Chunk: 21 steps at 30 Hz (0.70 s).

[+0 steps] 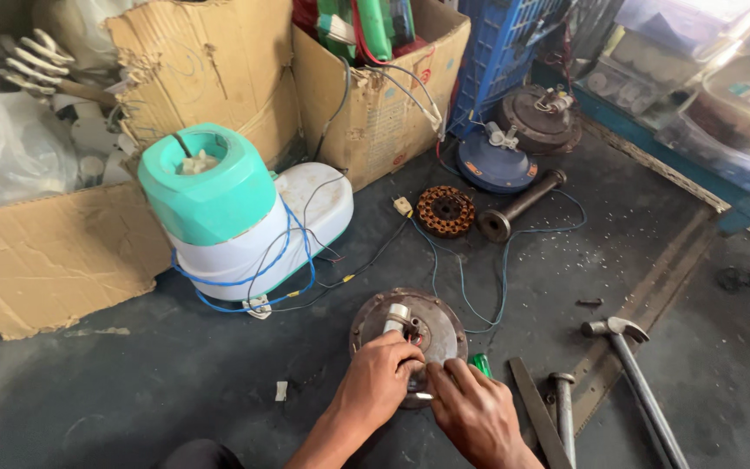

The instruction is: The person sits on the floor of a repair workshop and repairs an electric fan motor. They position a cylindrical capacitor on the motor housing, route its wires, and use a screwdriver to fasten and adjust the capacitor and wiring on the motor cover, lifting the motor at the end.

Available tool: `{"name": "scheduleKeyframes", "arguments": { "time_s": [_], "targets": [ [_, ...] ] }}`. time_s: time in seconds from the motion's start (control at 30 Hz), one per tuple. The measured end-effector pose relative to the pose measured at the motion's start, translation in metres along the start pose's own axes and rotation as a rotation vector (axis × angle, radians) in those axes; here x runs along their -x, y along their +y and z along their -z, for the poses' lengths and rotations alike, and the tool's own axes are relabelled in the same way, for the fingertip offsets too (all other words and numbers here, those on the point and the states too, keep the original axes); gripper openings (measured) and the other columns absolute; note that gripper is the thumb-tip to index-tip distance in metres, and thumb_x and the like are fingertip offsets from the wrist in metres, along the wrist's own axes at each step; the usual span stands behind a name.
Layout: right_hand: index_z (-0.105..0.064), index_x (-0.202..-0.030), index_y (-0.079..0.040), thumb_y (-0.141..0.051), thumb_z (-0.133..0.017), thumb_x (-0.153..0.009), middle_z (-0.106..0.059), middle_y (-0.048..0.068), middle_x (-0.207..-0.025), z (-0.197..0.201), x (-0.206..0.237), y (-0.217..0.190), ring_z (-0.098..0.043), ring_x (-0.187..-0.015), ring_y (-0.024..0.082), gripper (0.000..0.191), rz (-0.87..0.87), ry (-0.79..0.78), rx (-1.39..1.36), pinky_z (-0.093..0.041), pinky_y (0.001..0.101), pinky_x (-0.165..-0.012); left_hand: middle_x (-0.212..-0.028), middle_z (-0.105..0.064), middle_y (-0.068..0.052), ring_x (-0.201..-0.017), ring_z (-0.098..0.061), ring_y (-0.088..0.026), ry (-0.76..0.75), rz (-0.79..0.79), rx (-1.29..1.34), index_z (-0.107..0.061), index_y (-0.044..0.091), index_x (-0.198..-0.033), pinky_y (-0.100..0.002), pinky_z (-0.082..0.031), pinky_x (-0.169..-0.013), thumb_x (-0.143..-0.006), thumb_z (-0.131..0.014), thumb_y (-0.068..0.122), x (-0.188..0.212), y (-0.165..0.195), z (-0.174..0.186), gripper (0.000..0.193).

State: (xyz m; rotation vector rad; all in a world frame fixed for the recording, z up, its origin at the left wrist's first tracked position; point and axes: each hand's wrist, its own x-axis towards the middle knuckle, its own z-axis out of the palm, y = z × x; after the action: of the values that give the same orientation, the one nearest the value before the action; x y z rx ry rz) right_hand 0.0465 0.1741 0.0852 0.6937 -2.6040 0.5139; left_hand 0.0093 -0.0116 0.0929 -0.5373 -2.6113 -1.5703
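**Both hands on a round motor housing on the floor**

Nearest the camera, the left hand (381,379) and the right hand (472,408) meet over the near rim of a round grey motor housing (444,326); the housing lies flat on the dark floor (175,373), directly ahead of both hands, with its short shaft (397,317) standing up near its centre. The left hand is curled, fingers bent down onto the near part of the housing; the right hand is likewise curled and pinches a small pale part (424,396) at the rim; what the left hand grips, if anything, cannot be told. Both forearms enter from the lower edge and converge; neither hand is clearly the nearer. A green-handled tool (481,364) lies just beside the right hand; to the right lie a flat metal bar (531,412), a hammer (627,347) and a second metal tool (563,404).

Farther out, blue wires (466,295) run from the housing towards a copper-wound stator (445,211) and a dark metal tube (521,205); to the left stands a white appliance base with a green top (219,200), wrapped in blue cable. Beyond, torn cardboard boxes (366,95), a blue round cover (495,163) and a blue crate (505,43) stand at the back.
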Motion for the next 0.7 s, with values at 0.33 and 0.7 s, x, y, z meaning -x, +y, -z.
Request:
{"name": "scheduleKeyframes", "arguments": {
  "time_s": [0.33, 0.7],
  "targets": [
    [-0.066, -0.072, 0.002, -0.013, -0.061, -0.085, -0.055, 0.008, -0.054, -0.049, -0.007, 0.005, -0.043, -0.041, 0.019, 0.02, -1.402, -0.038, -1.06, -0.028, 0.0346, -0.04, -0.092, -0.07, -0.015, -0.088, -0.069, -0.036, -0.01, -0.015, 0.01, -0.075, 0.003, -0.09, -0.044, -0.054, -0.075, -0.083, -0.069, 0.003, -0.002, -0.008, -0.007, 0.009],
    [-0.056, -0.072, -0.011, -0.027, -0.057, -0.094, -0.052, 0.003, -0.057, -0.056, 0.01, 0.024, -0.034, -0.037, 0.012, 0.026, -1.626, -0.067, -1.677, -0.021, 0.0288, -0.035, -0.09, -0.069, -0.015, -0.085, -0.067, -0.037, 0.003, 0.017, 0.008, -0.073, 0.003, -0.089, -0.045, -0.052, -0.072, -0.086, -0.071, 0.009, -0.004, -0.003, -0.011, 0.007]
  ]
}}
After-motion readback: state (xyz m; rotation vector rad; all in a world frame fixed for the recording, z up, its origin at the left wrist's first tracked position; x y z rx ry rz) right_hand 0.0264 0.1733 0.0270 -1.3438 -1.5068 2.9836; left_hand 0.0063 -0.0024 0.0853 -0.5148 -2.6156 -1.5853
